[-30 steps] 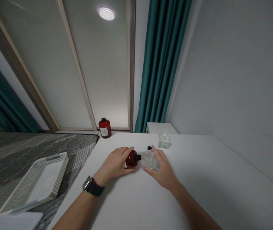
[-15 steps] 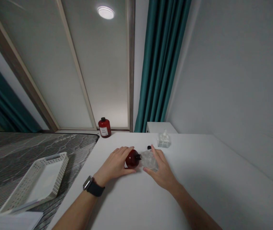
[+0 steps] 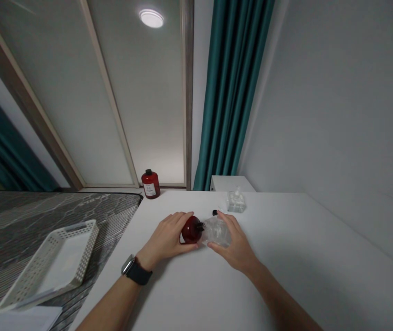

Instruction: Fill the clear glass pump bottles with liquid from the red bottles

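Note:
My left hand [image 3: 173,233] is wrapped round a dark red bottle [image 3: 192,230], tilted so its open black neck points right. That neck meets the mouth of a clear container [image 3: 217,231], which my right hand [image 3: 233,241] grips with thumb below and fingers above. Whether liquid is flowing between the two is too small to tell. Just beyond my right fingertips lies a small black cap [image 3: 215,212]. A clear, square glass-like bottle [image 3: 236,201] stands farther back on the white table [image 3: 196,294].
A second red bottle with a black cap [image 3: 150,184] stands at the table's far left corner. On the lower grey surface to the left are a white perforated basket [image 3: 89,246] and white paper [image 3: 17,317]. A wall [image 3: 348,138] borders the right side.
The red bottle and both hands have shifted very slightly right. Both grips look the same, and the other objects stay in place.

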`<state>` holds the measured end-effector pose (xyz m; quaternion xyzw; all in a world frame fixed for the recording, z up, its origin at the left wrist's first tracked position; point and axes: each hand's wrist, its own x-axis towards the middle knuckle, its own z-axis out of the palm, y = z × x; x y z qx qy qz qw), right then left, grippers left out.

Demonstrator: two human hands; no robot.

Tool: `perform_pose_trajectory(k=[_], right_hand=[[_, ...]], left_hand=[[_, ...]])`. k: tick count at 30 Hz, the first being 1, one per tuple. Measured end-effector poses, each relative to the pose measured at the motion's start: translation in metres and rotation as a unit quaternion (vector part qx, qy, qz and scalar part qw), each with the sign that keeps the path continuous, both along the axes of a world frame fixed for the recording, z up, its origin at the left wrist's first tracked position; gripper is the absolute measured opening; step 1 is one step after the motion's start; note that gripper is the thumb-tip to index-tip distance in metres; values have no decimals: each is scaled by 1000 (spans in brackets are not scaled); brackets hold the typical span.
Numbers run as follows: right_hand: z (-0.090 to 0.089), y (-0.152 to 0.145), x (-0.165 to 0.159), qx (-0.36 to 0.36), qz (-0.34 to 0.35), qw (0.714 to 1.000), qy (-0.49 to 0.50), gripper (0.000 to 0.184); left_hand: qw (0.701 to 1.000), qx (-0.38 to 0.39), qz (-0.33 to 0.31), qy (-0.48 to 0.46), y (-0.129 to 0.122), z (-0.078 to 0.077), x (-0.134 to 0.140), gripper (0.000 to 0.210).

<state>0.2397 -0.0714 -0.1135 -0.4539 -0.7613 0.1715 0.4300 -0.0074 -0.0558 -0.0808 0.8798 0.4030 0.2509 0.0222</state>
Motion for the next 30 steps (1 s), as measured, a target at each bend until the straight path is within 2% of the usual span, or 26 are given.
perform_pose_trajectory(k=[7, 18, 30], right_hand=[[6, -2, 3, 40, 2, 999, -30, 83], [17, 0, 6, 34, 18, 999, -30, 79], [34, -5, 10, 6, 9, 1000, -16, 77]], left_hand=[[1000, 8, 9, -26, -1, -6, 4, 77], [998, 17, 18, -61, -2, -10, 9, 75], [990, -10, 16, -139, -7, -11, 17, 71]])
